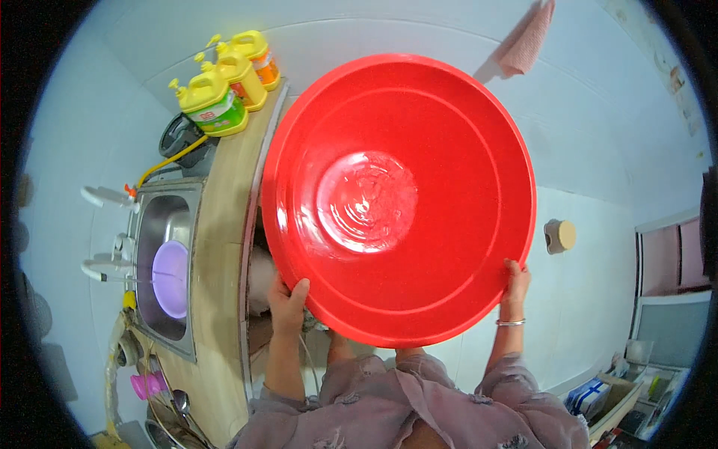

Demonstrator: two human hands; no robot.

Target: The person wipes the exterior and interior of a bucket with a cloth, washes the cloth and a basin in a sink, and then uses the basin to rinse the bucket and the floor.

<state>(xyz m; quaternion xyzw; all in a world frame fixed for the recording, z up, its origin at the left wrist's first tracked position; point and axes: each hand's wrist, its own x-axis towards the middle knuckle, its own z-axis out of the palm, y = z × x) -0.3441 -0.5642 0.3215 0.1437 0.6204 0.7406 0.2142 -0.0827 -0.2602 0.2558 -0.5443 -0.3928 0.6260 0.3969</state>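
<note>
A large round red plastic basin fills the middle of the head view, its inside facing me. My left hand grips the rim at the lower left, thumb over the edge. At the lower right, my right hand holds the same rim, and a metal bangle circles that wrist. Bright glare and ring-shaped ridges show on the basin's bottom; whether it holds water I cannot tell. The basin hides part of the floor and the counter's front.
Left of me runs a wood-look counter with a steel sink. Water runs from a white faucet into a purple basin. Several yellow detergent jugs stand behind. A small stool and a cardboard box are right.
</note>
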